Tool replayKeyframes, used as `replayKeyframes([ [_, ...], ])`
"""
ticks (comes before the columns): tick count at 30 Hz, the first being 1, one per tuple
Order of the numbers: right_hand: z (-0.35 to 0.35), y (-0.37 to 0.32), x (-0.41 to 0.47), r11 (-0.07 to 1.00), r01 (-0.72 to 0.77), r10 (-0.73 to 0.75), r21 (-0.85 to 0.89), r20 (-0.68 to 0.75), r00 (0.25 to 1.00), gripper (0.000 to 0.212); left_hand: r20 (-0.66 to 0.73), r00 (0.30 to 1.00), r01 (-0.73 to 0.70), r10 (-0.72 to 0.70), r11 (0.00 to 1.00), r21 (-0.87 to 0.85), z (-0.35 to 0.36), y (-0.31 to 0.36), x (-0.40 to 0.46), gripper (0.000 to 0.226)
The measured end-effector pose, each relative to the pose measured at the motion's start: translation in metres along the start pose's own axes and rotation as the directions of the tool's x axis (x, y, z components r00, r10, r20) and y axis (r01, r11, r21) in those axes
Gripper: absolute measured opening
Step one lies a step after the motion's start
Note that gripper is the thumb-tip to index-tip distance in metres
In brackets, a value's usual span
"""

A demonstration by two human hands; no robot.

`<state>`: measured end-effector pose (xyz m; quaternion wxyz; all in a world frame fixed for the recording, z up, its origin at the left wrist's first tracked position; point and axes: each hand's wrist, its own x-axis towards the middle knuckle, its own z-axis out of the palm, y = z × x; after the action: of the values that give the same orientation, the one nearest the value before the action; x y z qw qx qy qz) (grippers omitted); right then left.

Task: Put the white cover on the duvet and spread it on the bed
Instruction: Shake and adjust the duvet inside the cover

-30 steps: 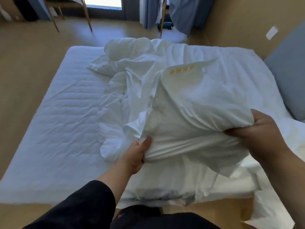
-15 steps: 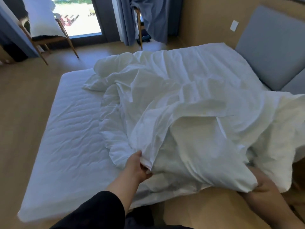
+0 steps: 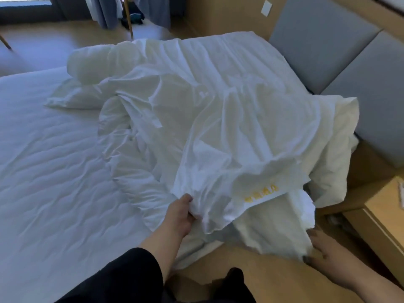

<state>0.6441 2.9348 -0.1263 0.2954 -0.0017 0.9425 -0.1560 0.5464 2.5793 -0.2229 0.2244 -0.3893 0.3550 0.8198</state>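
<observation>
Left hand (image 3: 182,215) gripping a bunched edge of the white cover (image 3: 218,132), right hand (image 3: 323,251) low at the duvet (image 3: 273,228) corner, its grip too blurred to tell, both heaped on the right side of the bed (image 3: 54,171), beside a grey headboard (image 3: 341,51)

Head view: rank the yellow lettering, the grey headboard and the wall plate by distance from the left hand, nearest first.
From the left hand:
1. Yellow lettering, on the cover's edge just right of it.
2. Grey headboard, far right.
3. Wall plate, top, beyond the headboard.
</observation>
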Motion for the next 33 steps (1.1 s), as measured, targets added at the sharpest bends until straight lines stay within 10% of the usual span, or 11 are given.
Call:
replayKeyframes([
  [3, -0.001, -0.035, -0.001, 0.972, -0.234, 0.233, -0.018, -0.047, 0.971, 0.044, 0.168, 0.962, -0.22, 0.215, 0.975, 0.013, -0.007, 0.042, -0.026, 0.043],
  [7, -0.016, -0.129, -0.005, 0.895, 0.06, 0.275, 0.441, -0.655, 0.704, 0.055, 0.384, 0.872, -0.364, 0.305, 0.927, 0.089, 0.005, 0.078, -0.073, 0.044],
  [13, 0.006, -0.237, 0.0, 0.988, 0.068, -0.038, 0.14, -0.208, 0.977, 0.128, 0.478, 0.828, -0.373, 0.293, 0.925, 0.08, -0.008, 0.094, -0.108, 0.042],
  [20, 0.053, -0.249, -0.01, 0.999, -0.055, 0.05, -0.002, -0.379, 0.924, 0.019, 0.403, 0.877, -0.367, 0.262, 0.907, 0.208, -0.054, 0.073, -0.13, 0.043],
  [27, -0.022, -0.238, -0.165, 0.999, 0.053, -0.048, -0.013, -0.665, 0.746, 0.022, 0.269, 0.943, -0.172, 0.193, 0.98, -0.102, -0.114, 0.09, -0.149, 0.033],
  [33, 0.045, -0.259, -0.2, 0.987, -0.142, 0.101, -0.071, -0.41, 0.907, 0.02, 0.043, 0.997, 0.057, -0.058, 0.998, 0.034, -0.149, 0.059, -0.114, 0.041],
])
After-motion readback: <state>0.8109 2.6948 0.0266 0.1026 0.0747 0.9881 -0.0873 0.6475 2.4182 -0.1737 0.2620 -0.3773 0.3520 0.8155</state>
